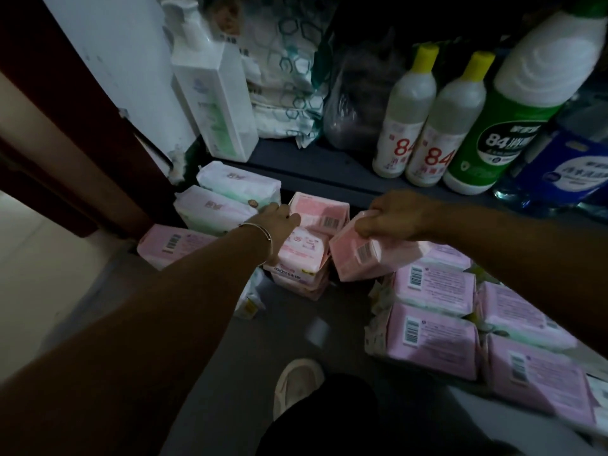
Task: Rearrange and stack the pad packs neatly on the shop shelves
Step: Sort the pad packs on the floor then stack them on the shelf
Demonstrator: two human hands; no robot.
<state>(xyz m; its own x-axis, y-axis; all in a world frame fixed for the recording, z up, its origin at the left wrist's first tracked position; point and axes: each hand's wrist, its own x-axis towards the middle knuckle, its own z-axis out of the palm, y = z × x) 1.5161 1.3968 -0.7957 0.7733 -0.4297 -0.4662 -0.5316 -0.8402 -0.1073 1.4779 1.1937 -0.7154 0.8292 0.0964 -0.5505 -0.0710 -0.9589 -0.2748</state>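
My right hand (393,217) grips a pink pad pack (365,255) by its top edge and holds it tilted above the bottom shelf. My left hand (279,218), with a thin bangle on the wrist, rests its fingers on another pink pack (324,212) lying on top of a short stack of pink packs (301,258). Two white-and-green packs (230,195) lie at the back left. One lilac pack (167,243) sits at the left edge. Several lilac packs (434,311) lie in rows on the right.
The dark shelf above (312,166) carries a white pump bottle (214,90), patterned soft packs (289,77), two yellow-capped bottles (424,116), a green-labelled bottle (513,126) and a blue pack (559,172). A white shelf upright (108,54) stands left. My shoe (296,380) is on the floor below.
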